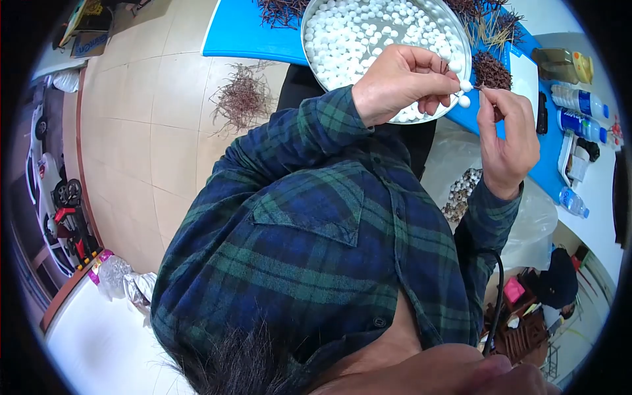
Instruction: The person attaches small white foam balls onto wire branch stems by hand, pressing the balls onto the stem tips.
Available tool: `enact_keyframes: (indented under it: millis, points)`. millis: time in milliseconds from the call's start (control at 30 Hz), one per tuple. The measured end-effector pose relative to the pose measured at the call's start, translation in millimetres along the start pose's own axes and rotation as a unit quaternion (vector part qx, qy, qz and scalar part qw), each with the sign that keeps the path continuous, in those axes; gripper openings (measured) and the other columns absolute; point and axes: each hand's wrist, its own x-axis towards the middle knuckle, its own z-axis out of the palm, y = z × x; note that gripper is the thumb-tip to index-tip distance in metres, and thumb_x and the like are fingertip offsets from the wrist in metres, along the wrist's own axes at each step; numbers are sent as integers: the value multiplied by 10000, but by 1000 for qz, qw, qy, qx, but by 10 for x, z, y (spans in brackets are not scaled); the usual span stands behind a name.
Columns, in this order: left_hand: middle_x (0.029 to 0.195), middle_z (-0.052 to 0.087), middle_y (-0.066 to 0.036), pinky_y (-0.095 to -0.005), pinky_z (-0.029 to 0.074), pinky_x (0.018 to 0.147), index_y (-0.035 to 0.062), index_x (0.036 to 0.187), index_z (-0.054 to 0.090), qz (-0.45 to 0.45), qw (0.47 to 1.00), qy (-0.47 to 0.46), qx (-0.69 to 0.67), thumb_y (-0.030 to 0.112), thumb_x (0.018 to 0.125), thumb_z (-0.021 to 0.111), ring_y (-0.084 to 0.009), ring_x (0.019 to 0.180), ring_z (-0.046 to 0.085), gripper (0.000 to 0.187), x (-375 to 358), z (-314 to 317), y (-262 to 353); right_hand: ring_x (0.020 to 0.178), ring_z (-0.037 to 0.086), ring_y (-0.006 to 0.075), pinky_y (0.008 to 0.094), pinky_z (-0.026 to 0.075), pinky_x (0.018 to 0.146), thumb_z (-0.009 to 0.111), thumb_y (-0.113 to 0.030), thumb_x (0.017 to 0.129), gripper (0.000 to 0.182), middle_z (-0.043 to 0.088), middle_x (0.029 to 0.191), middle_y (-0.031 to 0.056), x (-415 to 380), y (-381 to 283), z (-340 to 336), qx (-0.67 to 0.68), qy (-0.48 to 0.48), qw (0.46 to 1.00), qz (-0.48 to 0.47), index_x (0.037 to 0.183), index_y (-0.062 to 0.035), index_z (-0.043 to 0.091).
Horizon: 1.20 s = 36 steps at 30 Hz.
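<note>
My left hand [407,85] is closed in a pinch on thin brown stems with small white balls [464,101] at their ends. Beside it, my right hand [508,131] pinches at the tip of a thin dark piece next to one white ball [466,86]; the fingers largely hide this piece. Both hands are close together over the right rim of a round metal tray [305,49], which holds many loose white balls [355,39]. Just beyond my right fingertips lies a heap of short brown pieces [492,71].
The tray rests on a blue table [257,41], with bundles of brown stems [282,12] behind. Water bottles [579,101] stand at right. A clear plastic bag [533,227] hangs below, near mixed balls [461,194]. Loose brown stems [242,99] lie on the tiled floor [174,99].
</note>
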Motion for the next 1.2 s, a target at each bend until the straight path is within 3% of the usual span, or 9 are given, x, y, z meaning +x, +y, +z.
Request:
enact_keyframes:
  millis: [1200]
  points:
    - [644, 632, -147, -178, 407, 368, -82, 828, 618, 10, 999, 13, 41, -30, 799, 640, -119, 421, 534, 63, -19, 3, 41, 678, 547, 176, 250, 460, 577, 643, 110, 694, 273, 601, 874, 88, -9, -20, 16, 24, -47, 998, 24, 940, 9, 584]
